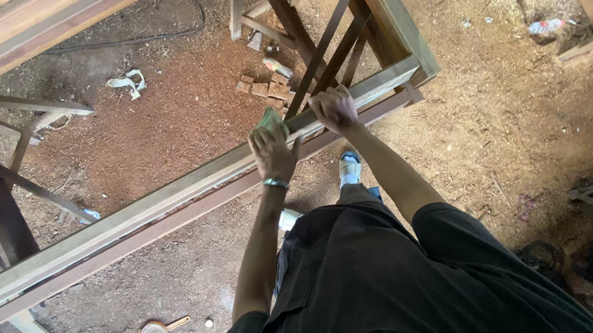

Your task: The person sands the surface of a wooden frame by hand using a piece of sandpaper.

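Black-clothed torso lowest in frame, the left hand (273,153) presses a small green sanding pad (272,121) flat-fingered onto the long pale wooden frame rail (163,199) at centre, right hand (333,108) curled over its edge, where splinters could catch bare skin.

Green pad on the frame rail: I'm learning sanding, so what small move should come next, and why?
Probably slide the left hand with the green pad along the wooden rail away from the corner: the right hand braces the rail beside it, and most of the rail lies that way.
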